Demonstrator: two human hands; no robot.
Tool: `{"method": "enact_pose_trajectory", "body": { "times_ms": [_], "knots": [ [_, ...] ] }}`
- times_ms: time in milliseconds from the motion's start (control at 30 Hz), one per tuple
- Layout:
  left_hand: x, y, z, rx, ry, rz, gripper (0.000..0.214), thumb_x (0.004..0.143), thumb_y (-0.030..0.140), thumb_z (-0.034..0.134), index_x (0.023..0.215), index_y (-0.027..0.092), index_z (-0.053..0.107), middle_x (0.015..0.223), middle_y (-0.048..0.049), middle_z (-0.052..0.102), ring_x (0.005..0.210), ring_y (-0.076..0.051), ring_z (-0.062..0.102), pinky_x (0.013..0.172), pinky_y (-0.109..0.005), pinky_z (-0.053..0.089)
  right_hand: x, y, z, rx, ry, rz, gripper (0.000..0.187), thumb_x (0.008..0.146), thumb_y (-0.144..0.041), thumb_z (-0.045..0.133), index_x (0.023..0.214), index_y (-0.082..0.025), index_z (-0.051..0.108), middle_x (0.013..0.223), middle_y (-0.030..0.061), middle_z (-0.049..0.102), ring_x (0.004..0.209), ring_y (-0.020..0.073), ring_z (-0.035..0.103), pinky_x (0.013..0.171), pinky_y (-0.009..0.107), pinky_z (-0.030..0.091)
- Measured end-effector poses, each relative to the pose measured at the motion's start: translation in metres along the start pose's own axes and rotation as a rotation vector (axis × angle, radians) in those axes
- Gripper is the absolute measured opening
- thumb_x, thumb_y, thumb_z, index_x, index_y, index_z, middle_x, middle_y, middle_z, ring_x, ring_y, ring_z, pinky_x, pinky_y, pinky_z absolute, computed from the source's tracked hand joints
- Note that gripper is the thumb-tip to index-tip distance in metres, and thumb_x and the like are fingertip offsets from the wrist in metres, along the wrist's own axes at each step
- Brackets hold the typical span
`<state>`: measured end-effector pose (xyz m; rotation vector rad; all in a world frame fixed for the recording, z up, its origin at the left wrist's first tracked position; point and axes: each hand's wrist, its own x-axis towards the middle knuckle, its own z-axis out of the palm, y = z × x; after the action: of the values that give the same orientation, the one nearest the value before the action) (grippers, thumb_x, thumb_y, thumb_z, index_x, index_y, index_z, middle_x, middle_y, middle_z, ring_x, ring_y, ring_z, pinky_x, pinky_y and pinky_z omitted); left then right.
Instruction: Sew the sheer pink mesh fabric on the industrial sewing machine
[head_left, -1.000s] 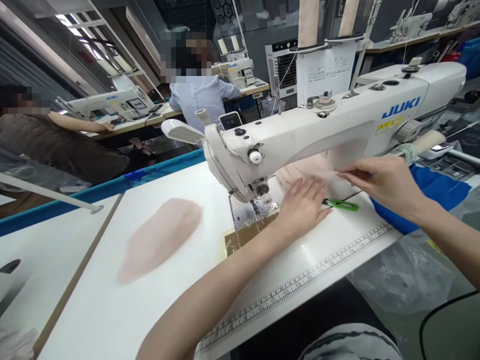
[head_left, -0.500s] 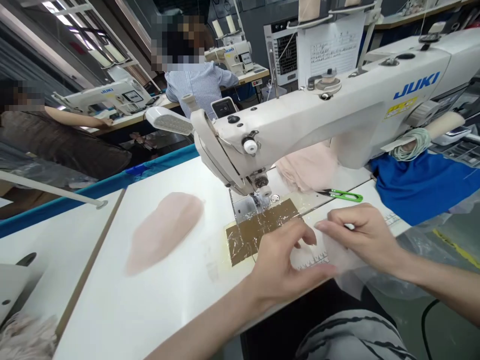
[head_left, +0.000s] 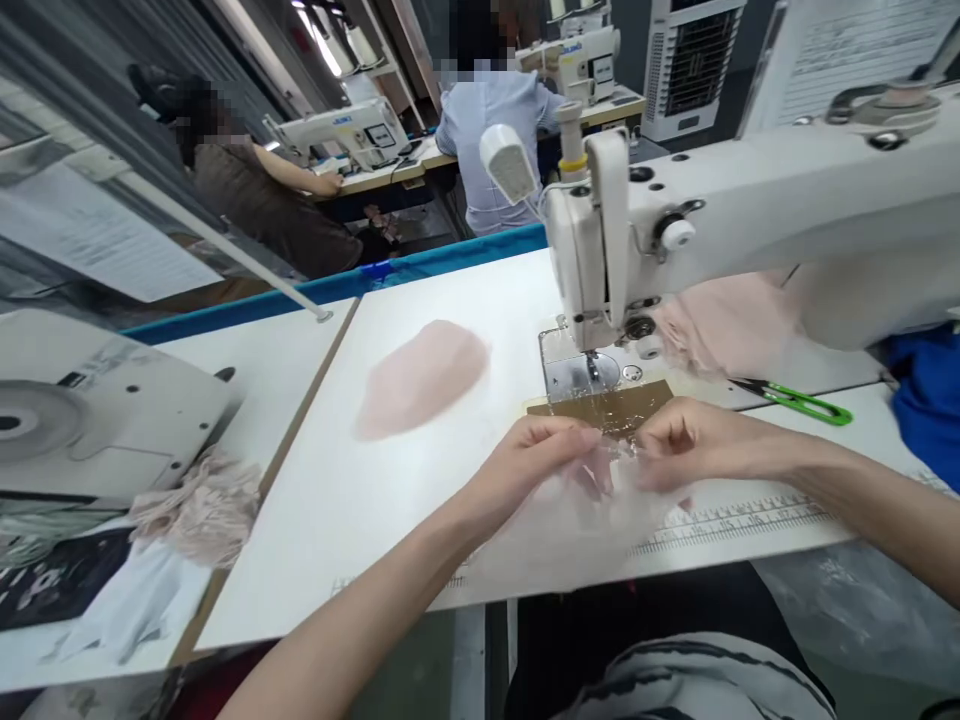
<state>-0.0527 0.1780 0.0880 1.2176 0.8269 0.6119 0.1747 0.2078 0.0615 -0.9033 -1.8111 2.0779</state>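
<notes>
My left hand [head_left: 536,455] and my right hand [head_left: 686,440] both pinch a thin, see-through piece of pale fabric [head_left: 581,510] just in front of the needle plate [head_left: 581,375] of a white sewing machine [head_left: 750,220]. The fabric hangs down over the near table edge. A brown taped patch [head_left: 607,408] lies between my hands and the needle. A pink fabric piece [head_left: 424,378] lies flat on the white table [head_left: 360,500], to the left of the machine.
Green thread snips [head_left: 799,402] lie right of the needle. A pink fabric pile [head_left: 720,325] sits behind the machine arm, blue cloth [head_left: 926,400] at the right. A ruler strip [head_left: 739,520] runs along the table edge. Frilly fabric [head_left: 199,505] lies on the left table. Two people sew at machines behind.
My hands have drawn the sheer fabric from beside the machine to the front of the needle plate. The view has swung left, showing the left table.
</notes>
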Motion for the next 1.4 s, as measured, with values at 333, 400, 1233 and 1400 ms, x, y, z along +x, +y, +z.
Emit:
{"method": "enact_pose_trajectory", "body": {
  "times_ms": [333,400,1233,1400],
  "knots": [
    [0.009,-0.026,-0.036,-0.293,-0.04,-0.036,0.021,0.084,0.022,0.059,0.07,0.015,0.074,0.078,-0.0075,0.076,0.072,-0.02,0.074,0.073,-0.034,0.062,0.021,-0.001,-0.038,-0.124,-0.021,0.006,0.024,0.082,-0.034,0.07,0.101,-0.021,0.064,0.084,0.0039,0.071,0.055,0.0098,0.052,0.047,0.023,0.038],
    [0.009,-0.029,-0.042,-0.265,-0.018,-0.03,0.019,0.081,0.022,0.061,0.069,0.016,0.073,0.08,-0.0079,0.077,0.075,-0.021,0.075,0.073,-0.035,0.063,0.021,0.001,-0.043,-0.275,0.041,-0.042,0.017,0.082,-0.031,0.066,0.097,-0.021,0.067,0.076,0.0029,0.069,0.055,0.0127,0.055,0.046,0.025,0.04],
    [0.027,-0.036,-0.018,0.669,0.338,0.207,0.02,0.091,0.034,0.069,0.093,0.02,0.055,0.062,0.0058,0.062,0.055,-0.012,0.061,0.053,-0.024,0.045,0.027,0.01,-0.011,-0.315,0.409,-0.112,0.027,0.086,-0.049,0.068,0.078,-0.022,0.069,0.048,-0.0004,0.058,0.04,0.0127,0.053,0.037,0.022,0.039],
    [0.021,-0.048,-0.018,0.937,0.413,0.389,0.017,0.099,0.036,0.058,0.105,0.02,0.058,0.076,0.0028,0.071,0.058,-0.01,0.064,0.055,-0.022,0.047,0.027,0.016,-0.006,-0.613,0.514,-0.462,0.016,0.094,-0.035,0.061,0.086,-0.023,0.07,0.064,-0.0001,0.066,0.05,0.0119,0.057,0.044,0.025,0.043]
  ]
}}
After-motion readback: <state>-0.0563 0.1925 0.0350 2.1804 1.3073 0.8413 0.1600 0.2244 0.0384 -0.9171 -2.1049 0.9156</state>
